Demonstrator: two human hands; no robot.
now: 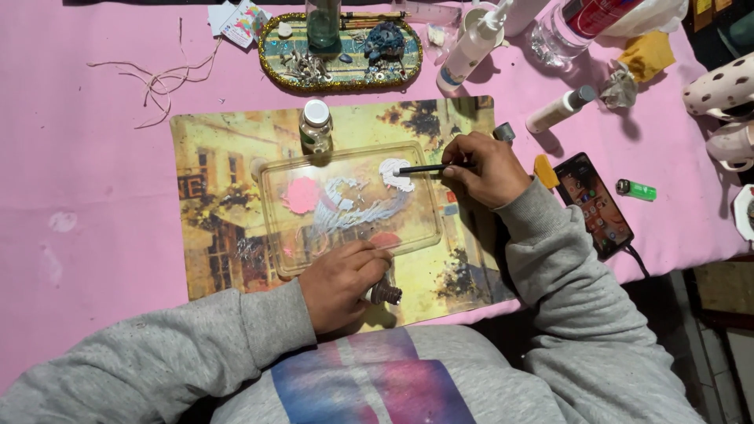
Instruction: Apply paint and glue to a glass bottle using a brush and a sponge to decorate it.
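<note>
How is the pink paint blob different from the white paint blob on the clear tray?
The pink paint blob is rounder and lies untouched on the clear tray's left side. The white paint blob is ragged, near the right corner, with the brush tip in it, held by the right hand. Both sit on that tray.

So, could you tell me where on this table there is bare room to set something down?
The widest bare patch is the pink tablecloth left of the picture placemat, below the loose string. A smaller patch lies between the phone and the white tube. The far edge is crowded around the oval tray and bottles; the clear palette holds wet paint.
</note>
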